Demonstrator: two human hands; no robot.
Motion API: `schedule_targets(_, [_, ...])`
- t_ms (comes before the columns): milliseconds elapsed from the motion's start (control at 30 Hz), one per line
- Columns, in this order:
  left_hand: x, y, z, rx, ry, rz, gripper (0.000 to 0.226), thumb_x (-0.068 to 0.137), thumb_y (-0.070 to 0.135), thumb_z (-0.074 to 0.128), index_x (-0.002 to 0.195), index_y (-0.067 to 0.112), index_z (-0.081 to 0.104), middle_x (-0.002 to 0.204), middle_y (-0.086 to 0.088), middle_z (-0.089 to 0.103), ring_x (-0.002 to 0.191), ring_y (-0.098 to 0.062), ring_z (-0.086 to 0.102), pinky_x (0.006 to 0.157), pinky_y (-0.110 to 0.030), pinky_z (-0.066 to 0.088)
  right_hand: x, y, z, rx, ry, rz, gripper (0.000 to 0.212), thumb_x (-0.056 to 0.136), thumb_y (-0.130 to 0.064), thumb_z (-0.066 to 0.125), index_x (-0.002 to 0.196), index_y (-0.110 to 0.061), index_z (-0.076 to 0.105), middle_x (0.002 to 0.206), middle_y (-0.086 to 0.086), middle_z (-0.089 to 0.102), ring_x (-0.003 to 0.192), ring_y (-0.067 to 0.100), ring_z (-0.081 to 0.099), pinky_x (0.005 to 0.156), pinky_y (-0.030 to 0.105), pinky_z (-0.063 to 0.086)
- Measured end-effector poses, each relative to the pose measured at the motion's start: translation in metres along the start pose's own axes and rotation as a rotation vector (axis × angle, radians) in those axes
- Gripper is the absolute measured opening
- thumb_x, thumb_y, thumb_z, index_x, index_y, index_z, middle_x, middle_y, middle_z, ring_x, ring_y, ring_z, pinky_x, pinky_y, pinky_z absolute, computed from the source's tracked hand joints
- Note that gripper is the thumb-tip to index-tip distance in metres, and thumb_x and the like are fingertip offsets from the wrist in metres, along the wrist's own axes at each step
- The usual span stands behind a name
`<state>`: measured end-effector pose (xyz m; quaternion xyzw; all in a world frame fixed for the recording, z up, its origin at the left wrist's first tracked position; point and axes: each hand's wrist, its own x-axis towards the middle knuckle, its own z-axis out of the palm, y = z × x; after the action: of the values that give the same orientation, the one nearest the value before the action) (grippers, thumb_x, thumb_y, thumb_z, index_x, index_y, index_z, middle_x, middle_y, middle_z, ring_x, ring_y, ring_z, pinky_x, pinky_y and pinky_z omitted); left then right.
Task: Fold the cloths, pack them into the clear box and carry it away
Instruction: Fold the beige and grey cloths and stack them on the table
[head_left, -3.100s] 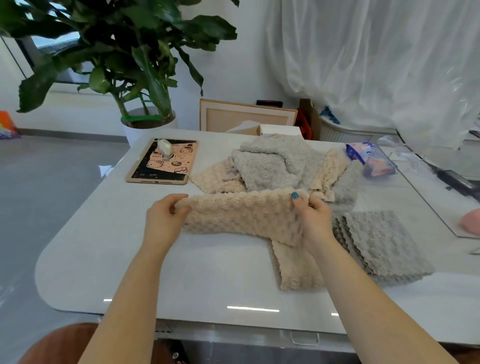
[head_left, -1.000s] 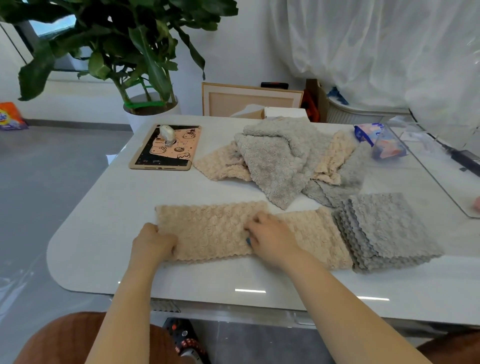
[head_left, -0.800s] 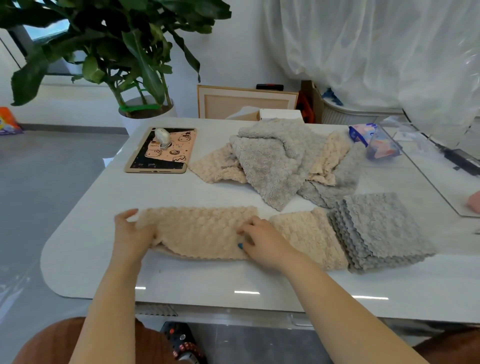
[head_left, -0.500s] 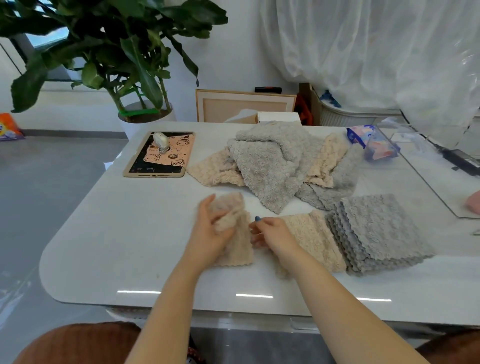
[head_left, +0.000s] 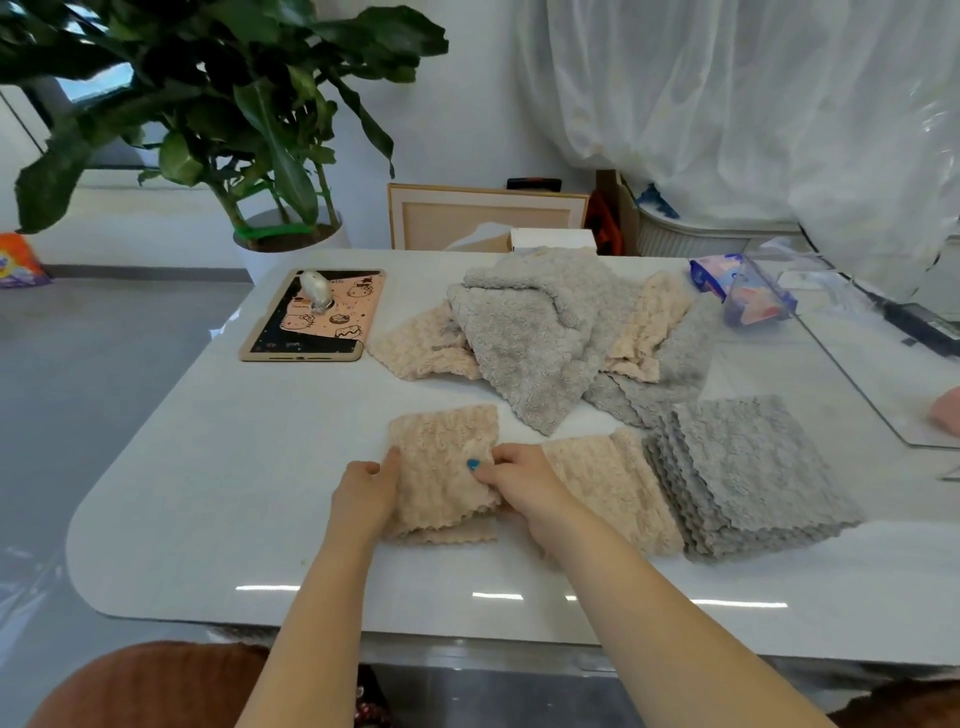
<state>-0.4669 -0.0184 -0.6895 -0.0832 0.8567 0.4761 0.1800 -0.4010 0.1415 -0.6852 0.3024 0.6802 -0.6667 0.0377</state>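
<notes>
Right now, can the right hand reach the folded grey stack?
Probably yes: the right hand holds the beige cloth, and only a second folded beige cloth lies flat between it and the grey stack.

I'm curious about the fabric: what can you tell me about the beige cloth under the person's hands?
The beige cloth lies flat on the white table, folded into a layered rectangle, nubby and plush, with scalloped near edges. The left hand touches its left edge; the right hand holds its right edge, thumb on top.

Two hands on beige cloth
</notes>
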Motion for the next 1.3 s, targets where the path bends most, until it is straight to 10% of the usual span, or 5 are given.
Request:
schedule_targets(133, [0.01,0.003,0.002,-0.153,0.0,-0.043,0.046,0.095,0.043,0.048,0.061,0.017,0.032,0.059,-0.004,0.035,0.052,-0.019,0.034,0.057,-0.028,0.027,-0.004,-0.01,0.004,0.536,-0.245,0.193,0.023,0.091,0.01,0.044,0.1,-0.004,0.06,0.093,0.014,0.068,0.081,0.023,0.066,0.063,0.032,0.059])
schedule_targets(300, [0.005,0.005,0.008,-0.121,-0.052,-0.064,0.077,0.087,0.047,0.063,0.142,0.008,0.025,0.133,-0.021,0.048,0.114,-0.034,0.054,0.089,-0.037,0.046,-0.008,0.002,0.006,-0.214,-0.012,0.0,0.02,0.088,-0.008,0.058,0.104,-0.016,0.049,0.085,-0.003,0.054,0.078,0.013,0.055,0.06,0.021,0.043])
schedule_targets(900, [-0.037,-0.046,-0.004,-0.012,-0.063,0.478,0.075,0.08,0.014,0.073,0.138,0.03,0.028,0.123,0.014,0.031,0.105,0.007,0.045,0.088,-0.017,0.043,0.002,-0.012,0.024,0.723,-0.351,0.29,0.024,0.099,-0.011,0.04,0.114,-0.008,0.059,0.098,0.011,0.072,0.087,0.024,0.069,0.079,0.038,0.056])
schedule_targets(1100, [-0.04,-0.045,-0.001,0.139,0.184,0.577,0.048,0.08,-0.013,0.051,0.115,0.021,0.048,0.115,0.005,0.036,0.075,0.001,0.048,0.058,-0.009,0.038,-0.002,-0.006,0.011,-0.016,0.021,0.052,0.006,0.087,-0.008,0.058,0.091,-0.008,0.054,0.087,0.018,0.067,0.069,0.019,0.058,0.058,0.021,0.046])
schedule_targets(1300, [-0.04,-0.04,-0.019,-0.031,-0.182,0.276,0.042,0.083,-0.004,0.054,0.113,0.026,0.05,0.116,0.003,0.043,0.091,-0.002,0.05,0.071,-0.014,0.04,-0.007,0.007,0.013,-0.608,0.003,-0.097,0.034,0.083,-0.018,0.062,0.061,-0.017,0.036,0.058,-0.002,0.039,0.054,0.014,0.038,0.049,0.028,0.026])
